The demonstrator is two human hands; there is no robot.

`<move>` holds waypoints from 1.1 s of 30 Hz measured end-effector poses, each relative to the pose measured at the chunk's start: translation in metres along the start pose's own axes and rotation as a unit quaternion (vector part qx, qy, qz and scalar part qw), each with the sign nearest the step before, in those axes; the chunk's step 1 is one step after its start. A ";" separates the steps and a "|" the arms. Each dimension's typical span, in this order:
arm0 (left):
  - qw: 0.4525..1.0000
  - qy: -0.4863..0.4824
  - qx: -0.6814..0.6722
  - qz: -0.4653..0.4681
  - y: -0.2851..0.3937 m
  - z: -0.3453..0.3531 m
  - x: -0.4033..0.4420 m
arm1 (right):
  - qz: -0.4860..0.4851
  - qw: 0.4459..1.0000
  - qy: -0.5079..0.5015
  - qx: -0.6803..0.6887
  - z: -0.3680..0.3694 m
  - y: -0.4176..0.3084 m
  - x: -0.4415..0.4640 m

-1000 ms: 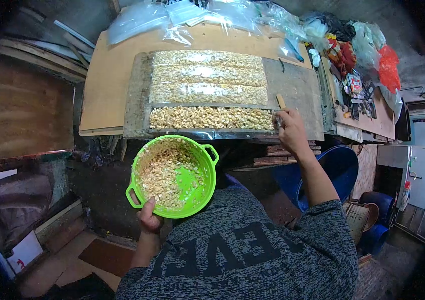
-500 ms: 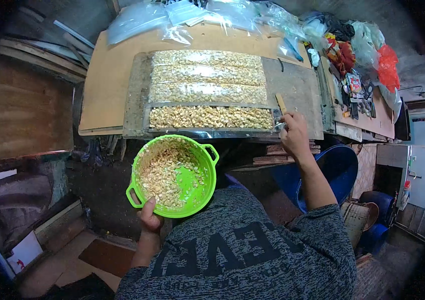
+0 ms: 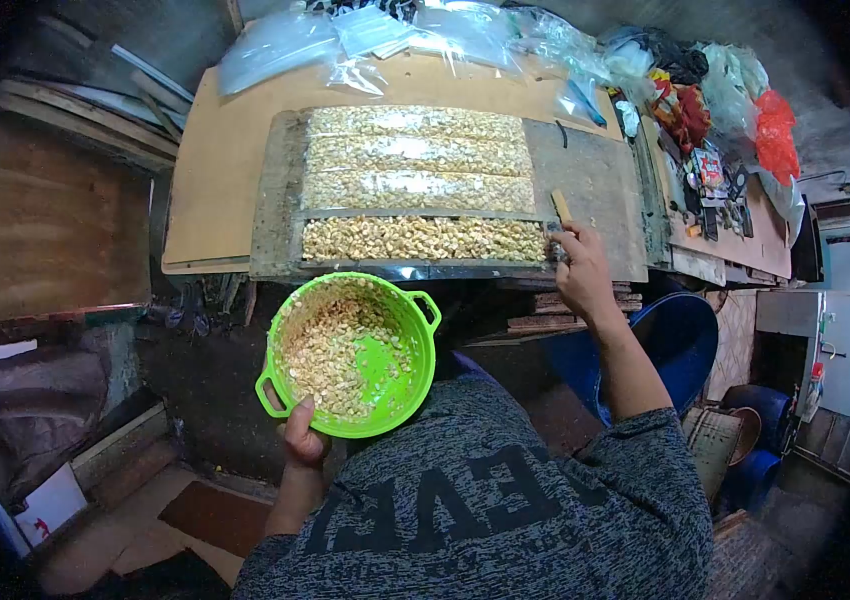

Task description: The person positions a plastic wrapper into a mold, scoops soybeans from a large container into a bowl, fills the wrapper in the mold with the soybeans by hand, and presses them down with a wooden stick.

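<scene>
My left hand (image 3: 303, 437) grips the rim and handle side of a bright green plastic colander-like bowl (image 3: 419, 350), thumb over the edge. Chopped pale nut pieces (image 3: 330, 360) cover its left side, leaving green bottom showing on the right. My right hand (image 3: 582, 268) is at the right end of the nearest row of loose nut pieces (image 3: 425, 240) on the board. Its fingers are bent together around a small shiny thing that I cannot make out. Just beyond them lies a light wooden stick or handle (image 3: 561, 205). Behind the near row are several rows under glossy clear film (image 3: 415, 155).
Clear plastic bags (image 3: 280, 50) lie along the table's back edge. A side table at right holds bags, including a red one (image 3: 775, 135), and small items. Below my right arm stands a blue barrel (image 3: 690, 340). A brown wooden panel (image 3: 45, 215) is at left.
My right hand has shifted slightly left and its fingers have come in against the end of the near row. The green bowl stays held in my left hand, nearly in place.
</scene>
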State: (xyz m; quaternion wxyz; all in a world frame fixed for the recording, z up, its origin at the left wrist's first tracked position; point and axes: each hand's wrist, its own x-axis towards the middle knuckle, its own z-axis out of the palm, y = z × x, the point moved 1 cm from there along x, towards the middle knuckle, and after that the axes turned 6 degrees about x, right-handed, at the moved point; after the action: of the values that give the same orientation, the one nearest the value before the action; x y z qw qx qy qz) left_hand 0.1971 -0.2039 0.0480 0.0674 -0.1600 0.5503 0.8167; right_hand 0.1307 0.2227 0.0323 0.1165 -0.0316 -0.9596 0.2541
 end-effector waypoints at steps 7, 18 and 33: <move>0.989 -0.044 0.140 -0.001 -0.009 -0.021 -0.004 | -0.044 0.986 0.001 0.162 0.008 -0.093 0.008; 0.991 -0.092 0.093 0.006 -0.004 0.008 0.001 | -0.212 0.866 -0.363 0.271 0.130 -0.217 -0.029; 0.998 -0.031 0.051 0.028 -0.003 0.004 0.002 | 0.135 0.923 -0.059 0.356 0.011 -0.107 0.018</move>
State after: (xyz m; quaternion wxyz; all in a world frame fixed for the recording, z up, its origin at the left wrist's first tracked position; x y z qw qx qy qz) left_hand 0.1953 -0.1993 0.0463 0.0696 -0.1151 0.5930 0.7939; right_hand 0.1107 0.1265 0.0795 0.0283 -0.1025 -0.7978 0.5934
